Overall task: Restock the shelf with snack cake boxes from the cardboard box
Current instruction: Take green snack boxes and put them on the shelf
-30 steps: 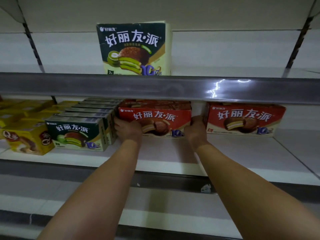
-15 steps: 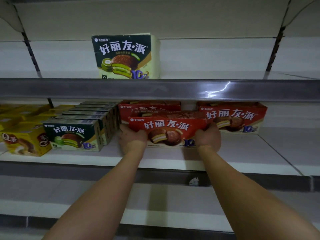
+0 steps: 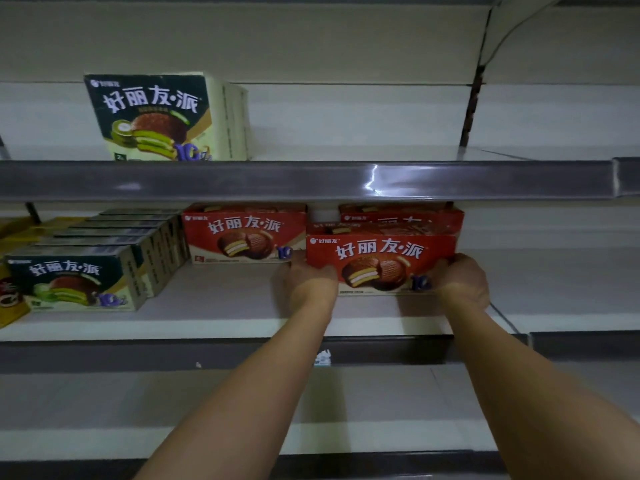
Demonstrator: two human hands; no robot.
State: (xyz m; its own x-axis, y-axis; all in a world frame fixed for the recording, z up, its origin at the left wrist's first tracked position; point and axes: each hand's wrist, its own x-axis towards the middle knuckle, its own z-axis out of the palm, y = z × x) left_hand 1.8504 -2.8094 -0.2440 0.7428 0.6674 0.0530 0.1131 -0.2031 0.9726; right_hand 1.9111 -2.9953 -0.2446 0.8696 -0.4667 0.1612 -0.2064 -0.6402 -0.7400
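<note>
Both hands are holding one red snack cake box (image 3: 381,263) at the centre right of the frame, on the middle shelf (image 3: 214,306). The left hand (image 3: 310,280) is gripping its left end and the right hand (image 3: 462,280) its right end, with the fingers curled round the sides; how far they are wrapping behind it, I cannot tell. The box is standing upright with its front to the camera, just in front of another red box (image 3: 401,216) of which only the top is showing, and just beside a second red box (image 3: 244,237) in the middle of the frame. The cardboard box is not in view.

I think the risk here is in the alignment. If one hand is pushing harder than the other, the box could be turning askew and pressing the rear box crooked. The left knuckles are very close to the neighbouring red box, so they could be shifting it toward the green matcha boxes (image 3: 79,282) at the left.
</note>
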